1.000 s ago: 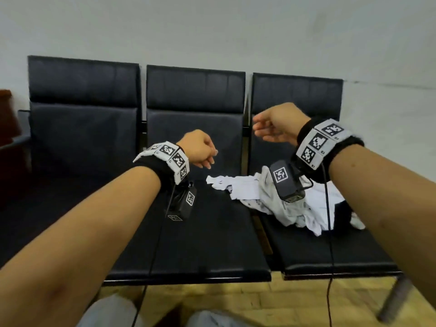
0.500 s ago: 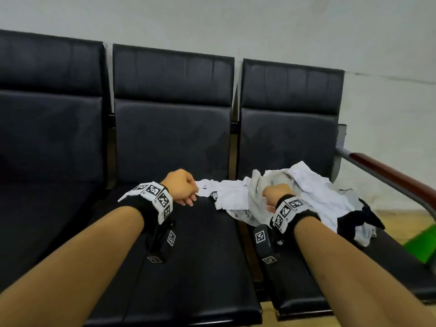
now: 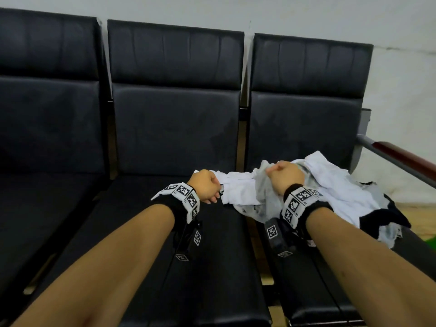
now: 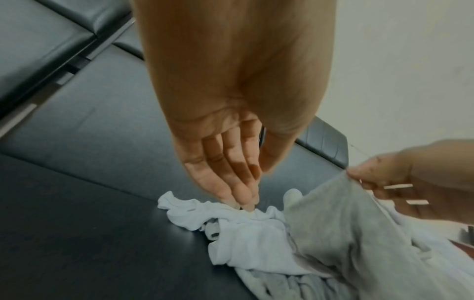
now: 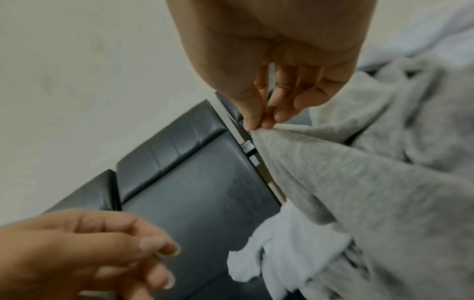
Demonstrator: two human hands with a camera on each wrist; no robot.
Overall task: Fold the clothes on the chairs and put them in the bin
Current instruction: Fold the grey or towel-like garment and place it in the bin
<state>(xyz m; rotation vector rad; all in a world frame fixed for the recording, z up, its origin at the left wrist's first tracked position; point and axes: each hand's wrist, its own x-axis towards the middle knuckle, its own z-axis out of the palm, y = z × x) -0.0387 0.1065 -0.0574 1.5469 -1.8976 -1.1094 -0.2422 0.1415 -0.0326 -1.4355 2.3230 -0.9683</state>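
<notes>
The clothes lie in a loose heap on the right-hand chair seat, with a white garment spilling from the heap onto the middle seat. No bin can be made out in any view.

The right hand sits at the heap's near-left edge, thumb and forefinger pinching a hem of the grey garment and holding it raised above the heap. A pinch at the edge probably serves to separate this one piece from the tangle, so it can be drawn out and spread flat for folding.

The left hand is just left of the heap, over the middle seat. Its fingers reach down, close together, with their tips on a bunched fold of the white garment; whether they actually nip the cloth cannot be told. Pressing there would likely keep the white piece from dragging along when the grey one comes free.

Nothing looks folded yet.
</notes>
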